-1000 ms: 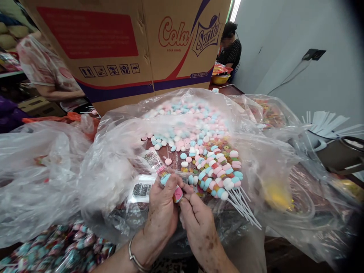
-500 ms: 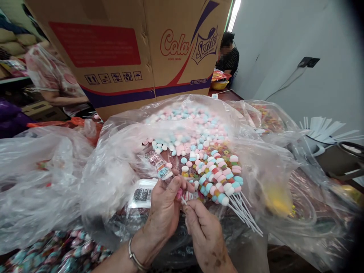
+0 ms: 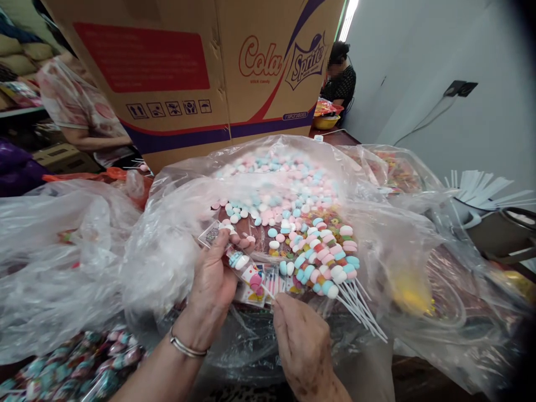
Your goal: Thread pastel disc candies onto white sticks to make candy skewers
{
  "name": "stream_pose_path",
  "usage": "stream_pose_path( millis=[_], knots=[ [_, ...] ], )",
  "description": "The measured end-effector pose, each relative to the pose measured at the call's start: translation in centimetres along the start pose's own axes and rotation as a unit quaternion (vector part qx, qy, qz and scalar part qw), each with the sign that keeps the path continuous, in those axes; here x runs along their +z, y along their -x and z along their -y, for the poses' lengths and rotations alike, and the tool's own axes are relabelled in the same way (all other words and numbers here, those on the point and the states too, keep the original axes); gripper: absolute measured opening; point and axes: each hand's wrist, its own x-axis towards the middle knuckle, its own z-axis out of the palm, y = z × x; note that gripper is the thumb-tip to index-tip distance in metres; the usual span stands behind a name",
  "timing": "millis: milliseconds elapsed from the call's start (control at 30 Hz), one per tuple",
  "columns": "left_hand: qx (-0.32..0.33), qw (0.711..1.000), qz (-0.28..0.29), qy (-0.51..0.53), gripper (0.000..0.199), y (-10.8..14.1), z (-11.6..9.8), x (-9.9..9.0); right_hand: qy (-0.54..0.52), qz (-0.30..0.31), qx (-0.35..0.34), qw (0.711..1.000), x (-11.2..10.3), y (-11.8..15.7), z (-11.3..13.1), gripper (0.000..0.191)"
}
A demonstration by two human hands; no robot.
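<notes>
Wrapper (image 3: 240,263), gripped mid-frame by left hand (image 3: 214,282), could be torn if stick (image 3: 268,291), pinched by right hand (image 3: 305,338), is tugged askew.

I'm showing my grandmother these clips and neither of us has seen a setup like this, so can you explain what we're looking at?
There's no machine here, just a person's two bare hands. All the pictures come from one camera worn on that person's head, looking forward and down. The left hand holds a candy skewer in a printed clear wrapper, while the right hand pinches the end of its white stick. On the tabletop lie unwrapped skewers and loose pink, blue and white candies, partly under clear plastic. A pile of wrapped candies sits at the lower left, and a big cardboard box stands behind.
</notes>
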Motion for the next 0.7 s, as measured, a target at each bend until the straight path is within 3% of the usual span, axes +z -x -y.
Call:
stream_pose_path(
  millis=[100,167,200,300,333,367,433,500,567,700],
  knots=[
    [-0.015,1.000,0.011,0.010,0.021,0.6,0.7,0.1,-0.052,0.032,0.041,0.997,0.3,-0.1,0.5,0.022],
    [-0.021,0.999,0.021,0.013,0.020,0.7,0.8,0.2,-0.148,0.087,0.125,0.977,0.3,0.0,0.8,0.027],
    [-0.023,0.999,0.023,0.015,0.020,0.6,0.7,0.3,-0.211,0.118,0.180,0.953,0.2,0.1,0.9,0.030],
    [-0.013,0.999,0.022,0.025,0.026,0.1,0.2,0.6,-0.385,0.193,0.330,0.840,-0.2,0.3,1.0,0.035],
    [-0.004,0.999,0.023,0.028,0.028,-0.1,0.0,0.7,-0.411,0.200,0.354,0.816,-0.4,0.3,0.9,0.034],
    [0.004,0.999,0.024,0.029,0.028,-0.3,-0.1,0.7,-0.413,0.198,0.360,0.813,-0.6,0.2,0.9,0.033],
    [0.020,0.999,0.031,0.029,0.022,-0.3,0.0,0.6,-0.363,0.178,0.321,0.856,-0.9,0.0,0.9,0.029],
    [0.030,0.998,0.042,0.025,0.017,-0.2,0.3,0.4,-0.274,0.135,0.234,0.923,-1.0,-0.3,1.0,0.025],
    [0.039,0.998,0.055,0.018,0.022,0.2,0.8,0.3,-0.186,0.077,0.147,0.968,-0.8,-0.7,1.1,0.022],
    [0.033,0.996,0.085,0.006,0.034,1.1,1.8,0.2,-0.083,-0.003,0.060,0.995,0.1,-1.3,1.3,0.023]
  ],
)
